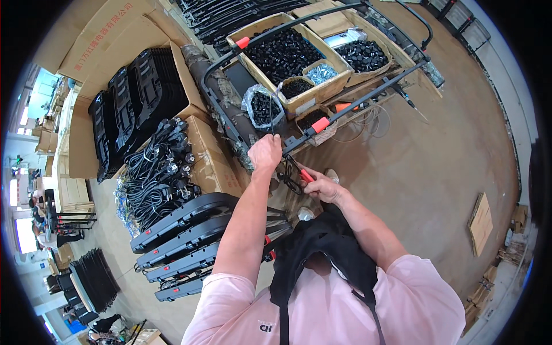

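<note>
My left hand point(265, 153) is closed round a thin black cable point(272, 115) that runs up from the fist past a plastic bag of black parts. My right hand point(323, 187), lower and to the right, grips a red-handled tool point(307, 175); its head is too small to make out. Black cable loops point(289, 183) hang between the two hands. Just beyond them, a black tubular frame point(368, 95) with red clips lies across the bench, one end close to my left hand.
Boxes of black knobs point(284, 54) and a bag of small black parts point(263, 108) stand on the bench. At left are a carton of black plastic covers point(138, 95), a heap of plugged power cords point(164, 172) and several long black units point(184, 230). A wooden board point(478, 224) lies right.
</note>
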### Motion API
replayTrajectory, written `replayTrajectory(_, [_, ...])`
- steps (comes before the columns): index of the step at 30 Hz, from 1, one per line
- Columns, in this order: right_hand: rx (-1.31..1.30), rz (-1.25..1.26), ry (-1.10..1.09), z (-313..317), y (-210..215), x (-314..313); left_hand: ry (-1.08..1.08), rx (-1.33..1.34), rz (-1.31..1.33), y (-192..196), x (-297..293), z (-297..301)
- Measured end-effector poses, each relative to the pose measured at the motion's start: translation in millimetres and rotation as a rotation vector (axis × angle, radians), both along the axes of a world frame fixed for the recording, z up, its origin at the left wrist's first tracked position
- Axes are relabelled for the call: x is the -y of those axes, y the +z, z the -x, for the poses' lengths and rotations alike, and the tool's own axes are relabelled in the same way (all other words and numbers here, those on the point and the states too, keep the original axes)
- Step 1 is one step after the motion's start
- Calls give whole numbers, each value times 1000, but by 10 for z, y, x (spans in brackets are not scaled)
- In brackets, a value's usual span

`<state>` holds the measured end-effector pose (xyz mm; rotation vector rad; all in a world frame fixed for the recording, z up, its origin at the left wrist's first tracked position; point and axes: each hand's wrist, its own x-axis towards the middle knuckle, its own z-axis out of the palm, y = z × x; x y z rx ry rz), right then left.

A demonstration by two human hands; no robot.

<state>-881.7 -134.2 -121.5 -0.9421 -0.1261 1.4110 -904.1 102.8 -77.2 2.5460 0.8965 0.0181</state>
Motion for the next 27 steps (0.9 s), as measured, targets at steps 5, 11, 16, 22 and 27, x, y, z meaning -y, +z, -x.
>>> replayTrajectory(5, [526, 216, 145, 8, -114, -65, 27, 22, 1, -41, -8, 4])
replayTrajectory(11, [1076, 574, 417, -168, 476, -41, 80, 83, 0, -101, 16, 23])
replayTrajectory(16, [1103, 782, 324, -409, 154, 169, 124, 99, -8, -37, 59, -63])
replayTrajectory(22, [1028, 838, 398, -705, -493, -303, 162, 47, -3, 28, 22, -3])
replayTrajectory(27, [802, 892, -26, -901, -1235, -617, 130, 53, 11, 17, 123, -206])
